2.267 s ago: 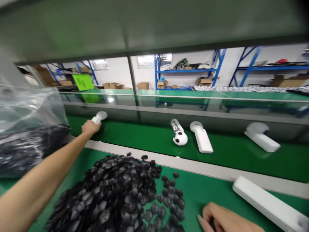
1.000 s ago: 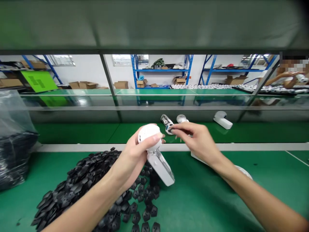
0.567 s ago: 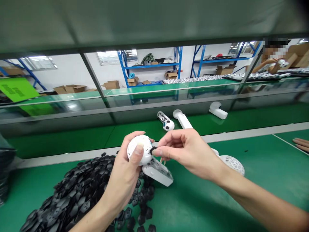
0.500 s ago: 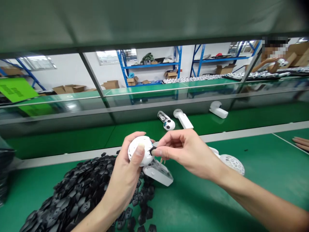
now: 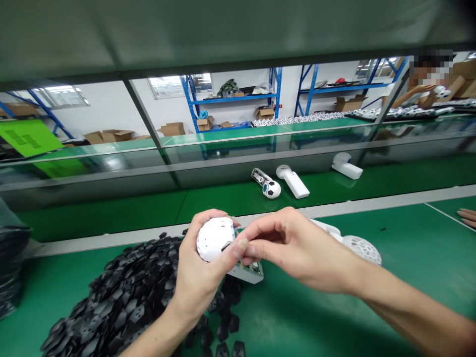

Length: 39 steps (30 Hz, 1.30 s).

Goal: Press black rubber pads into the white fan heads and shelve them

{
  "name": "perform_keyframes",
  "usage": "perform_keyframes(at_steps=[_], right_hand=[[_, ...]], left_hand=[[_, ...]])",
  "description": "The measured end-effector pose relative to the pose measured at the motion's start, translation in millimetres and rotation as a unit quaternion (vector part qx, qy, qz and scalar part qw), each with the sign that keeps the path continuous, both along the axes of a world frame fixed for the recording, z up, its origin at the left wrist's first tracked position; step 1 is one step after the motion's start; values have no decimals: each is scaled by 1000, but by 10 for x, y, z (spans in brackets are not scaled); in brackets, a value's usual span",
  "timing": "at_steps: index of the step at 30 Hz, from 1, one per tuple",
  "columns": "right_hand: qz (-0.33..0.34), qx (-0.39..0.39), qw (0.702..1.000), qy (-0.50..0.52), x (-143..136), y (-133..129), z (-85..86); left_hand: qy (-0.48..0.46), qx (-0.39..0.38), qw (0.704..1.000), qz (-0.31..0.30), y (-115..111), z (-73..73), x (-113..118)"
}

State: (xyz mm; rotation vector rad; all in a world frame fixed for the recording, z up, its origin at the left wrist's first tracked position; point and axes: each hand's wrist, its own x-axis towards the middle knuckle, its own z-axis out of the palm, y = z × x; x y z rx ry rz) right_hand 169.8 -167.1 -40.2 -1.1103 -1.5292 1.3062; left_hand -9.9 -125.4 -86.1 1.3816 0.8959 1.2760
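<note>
A white handheld fan housing (image 5: 213,239) with a ball-shaped head sits in my left hand (image 5: 199,277), whose fingers wrap round the head. Its pale handle (image 5: 250,274) slants down to the right beneath my fingers. One black pentagon piece (image 5: 225,246) shows at the head's edge, partly under my left thumb. My right hand (image 5: 297,250) is closed in a pinch at the same edge, touching the left thumb tip; what lies between its fingertips is hidden. Below and left spreads a heap of black pentagon pieces (image 5: 122,297).
On the lower green strip beyond lie a fan part with a football-patterned head (image 5: 272,189) and white fan housings (image 5: 295,183) (image 5: 347,167). A white mesh cover (image 5: 361,249) rests behind my right wrist. Another person's hand (image 5: 467,216) is at the right edge. A dark plastic bag (image 5: 13,263) stands left.
The head has turned slightly in my left hand. My left thumb has moved right onto the black piece, beside the right fingertips. The black piece is less visible between the right fingers.
</note>
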Motion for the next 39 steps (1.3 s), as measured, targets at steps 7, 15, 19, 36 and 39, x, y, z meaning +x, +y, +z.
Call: perform_keyframes(at_steps=[7,15,19,36,39], right_hand=[[-15,66,997,-39,181,198,-14],[-115,71,986,-93,169,172,-25],[-13,53,964,-259,26,42,-79],[198,285,758,-553,-188,134,-568],[197,296,757,-548,-188,143,-619]], left_hand=[[53,77,995,18,-43,42,2],[4,6,1000,-3,164,42,-15],[-78,51,995,30,291,252,-51],[-143,34,985,89,425,460,-186],[-148,31,984,89,433,443,-175]])
